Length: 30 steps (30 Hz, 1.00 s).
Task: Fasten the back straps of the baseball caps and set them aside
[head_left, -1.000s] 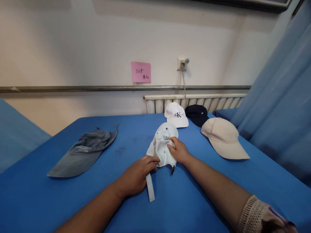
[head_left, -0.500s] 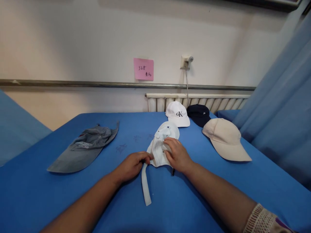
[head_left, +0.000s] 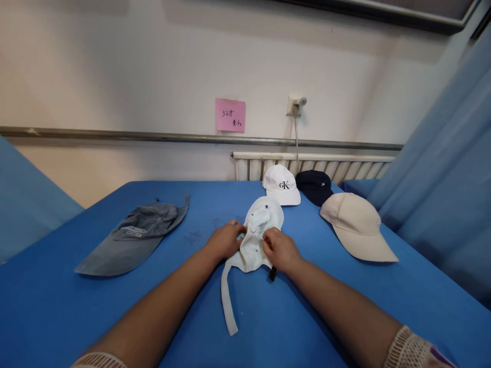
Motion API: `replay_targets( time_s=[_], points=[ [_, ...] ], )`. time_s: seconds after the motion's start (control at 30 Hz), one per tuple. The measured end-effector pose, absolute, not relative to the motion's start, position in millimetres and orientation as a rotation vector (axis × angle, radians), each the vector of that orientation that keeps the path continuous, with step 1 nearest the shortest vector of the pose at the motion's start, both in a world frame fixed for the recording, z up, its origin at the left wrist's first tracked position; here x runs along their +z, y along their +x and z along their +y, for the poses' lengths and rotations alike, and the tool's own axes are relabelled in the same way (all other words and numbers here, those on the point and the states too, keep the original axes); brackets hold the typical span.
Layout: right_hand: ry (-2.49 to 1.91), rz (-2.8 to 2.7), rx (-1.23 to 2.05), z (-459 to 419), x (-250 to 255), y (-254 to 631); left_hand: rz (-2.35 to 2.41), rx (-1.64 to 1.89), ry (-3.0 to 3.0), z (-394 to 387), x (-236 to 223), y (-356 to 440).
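A crumpled white cap (head_left: 258, 230) lies in the middle of the blue table (head_left: 299, 317), its long white strap (head_left: 226, 301) trailing toward me. My left hand (head_left: 224, 240) is closed on the cap's left side, fingers pinching the fabric. On the cap's right side my right hand (head_left: 279, 249) grips the fabric with curled fingers. A small dark buckle (head_left: 272, 274) shows just below my right hand.
A flattened grey cap (head_left: 134, 237) lies at the left. Behind the white cap sit a white cap with a dark logo (head_left: 283, 184), a navy cap (head_left: 314, 186) and a beige cap (head_left: 356, 225). A blue curtain (head_left: 445, 168) hangs at the right. A radiator (head_left: 318, 166) lines the wall.
My left hand moved from the strap near the cap's lower edge up to the cap's left side. The strap now lies loose, and my right hand shifted slightly on the fabric.
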State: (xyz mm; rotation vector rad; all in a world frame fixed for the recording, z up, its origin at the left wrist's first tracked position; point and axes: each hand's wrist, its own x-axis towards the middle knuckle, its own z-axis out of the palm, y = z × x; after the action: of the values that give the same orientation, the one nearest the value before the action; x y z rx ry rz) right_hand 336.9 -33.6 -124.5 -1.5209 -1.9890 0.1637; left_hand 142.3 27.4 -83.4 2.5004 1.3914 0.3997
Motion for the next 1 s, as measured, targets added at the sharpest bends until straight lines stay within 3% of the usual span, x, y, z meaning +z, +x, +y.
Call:
replay_targets(
  time_s=[0.4, 0.7, 1.0],
  points=[
    [-1.373, -1.842, 0.208, -27.0, -122.0, 346.8, 2.007, 0.751, 2.121, 30.2, -80.9, 106.1],
    [-1.085, -1.942, 0.210, -48.5, -103.8, 352.7, 1.898, 0.900, 2.016, 10.3, -70.1, 94.1],
    [-1.103, -2.154, 0.440, -90.2, -89.0, 361.3, 1.167, 0.670, 2.395, -51.8, -56.7, 89.9]
  ],
)
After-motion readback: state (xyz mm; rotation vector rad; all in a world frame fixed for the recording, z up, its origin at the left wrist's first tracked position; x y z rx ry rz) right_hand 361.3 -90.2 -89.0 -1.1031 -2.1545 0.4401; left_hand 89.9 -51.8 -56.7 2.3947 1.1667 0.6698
